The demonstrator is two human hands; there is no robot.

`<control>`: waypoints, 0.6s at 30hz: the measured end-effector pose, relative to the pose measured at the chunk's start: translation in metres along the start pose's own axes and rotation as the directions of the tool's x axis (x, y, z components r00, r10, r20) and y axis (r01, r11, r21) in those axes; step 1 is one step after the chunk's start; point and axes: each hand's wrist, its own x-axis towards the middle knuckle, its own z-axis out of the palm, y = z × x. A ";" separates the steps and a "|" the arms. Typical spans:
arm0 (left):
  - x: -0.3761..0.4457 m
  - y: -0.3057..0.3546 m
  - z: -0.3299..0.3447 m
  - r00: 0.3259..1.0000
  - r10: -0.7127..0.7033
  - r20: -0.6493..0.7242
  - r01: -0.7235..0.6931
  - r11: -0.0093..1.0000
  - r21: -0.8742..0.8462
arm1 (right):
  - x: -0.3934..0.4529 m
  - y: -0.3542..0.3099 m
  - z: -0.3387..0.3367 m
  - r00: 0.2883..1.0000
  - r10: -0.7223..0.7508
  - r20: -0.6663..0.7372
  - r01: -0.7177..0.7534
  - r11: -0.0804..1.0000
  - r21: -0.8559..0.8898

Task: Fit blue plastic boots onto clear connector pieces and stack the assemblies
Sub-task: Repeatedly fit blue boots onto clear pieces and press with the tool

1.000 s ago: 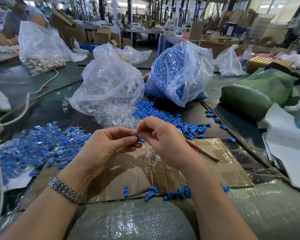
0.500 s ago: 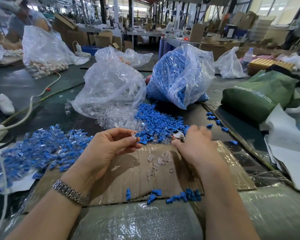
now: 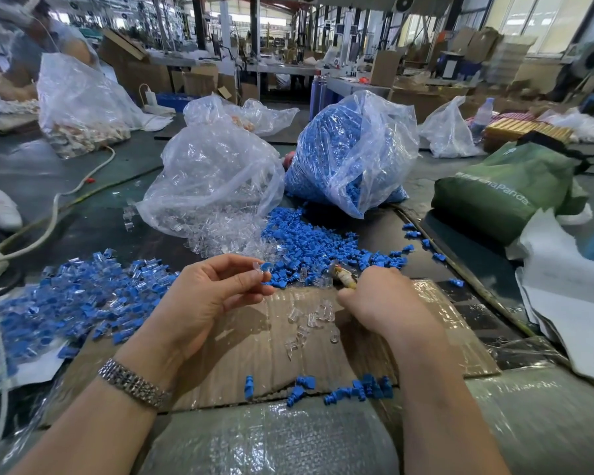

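Mid-cycle, judging by the layout: left hand (image 3: 203,296) raised over the taped cardboard sheet (image 3: 254,354), thumb and forefinger pinching one small assembly (image 3: 264,268), a clear connector piece with a blue boot showing at its end. Whether that boot is fully seated: too small to tell. Right hand (image 3: 384,303) down at the near edge of the loose blue boots (image 3: 316,248), fingers curled round a slim reddish tool or stick (image 3: 343,279), knuckles toward the camera, fingertips hidden. Probably reaching for the next part, though no boot visible in that grip.

Spare clear connector pieces (image 3: 309,320) scattered on the cardboard just beside the right hand. Finished assemblies (image 3: 72,296) heaped at the left, well apart from the raw stock. More boots (image 3: 357,389) strewn along the cardboard's near edge.

Next move, as a guess: carrying the held assembly leftward to the heap, then picking up a fresh clear piece and a boot, with care to line up the boot's opening before pressing.

Hard to make out: contents of the clear bag (image 3: 213,186) beyond a glassy mass of connector pieces; the blue bag (image 3: 350,152) plainly full of boots. Tool's tip hidden behind the right hand
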 end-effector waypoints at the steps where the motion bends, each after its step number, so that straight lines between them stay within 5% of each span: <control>1: 0.000 0.000 0.000 1.000 0.000 0.001 0.000 1.000 -0.008 | 0.002 0.001 0.001 1.000 -0.007 -0.006 0.007 1.000 0.027; 7: -0.001 0.002 0.000 1.000 0.008 -0.013 -0.009 0.995 -0.098 | 0.004 0.002 -0.001 0.999 -0.031 0.044 0.026 0.994 0.102; 12: 0.001 0.003 -0.004 1.000 0.008 -0.013 -0.010 0.985 -0.172 | -0.008 -0.006 -0.018 0.986 -0.165 0.035 0.127 0.860 0.494; 14: 0.002 0.004 -0.005 1.000 0.010 -0.012 -0.012 0.980 -0.200 | -0.015 -0.006 -0.025 0.944 -0.303 0.132 0.145 0.737 0.661; 18: 0.003 0.005 -0.007 0.999 0.041 -0.024 -0.046 0.971 -0.235 | -0.027 -0.013 -0.025 0.816 -0.508 0.276 0.237 0.730 0.641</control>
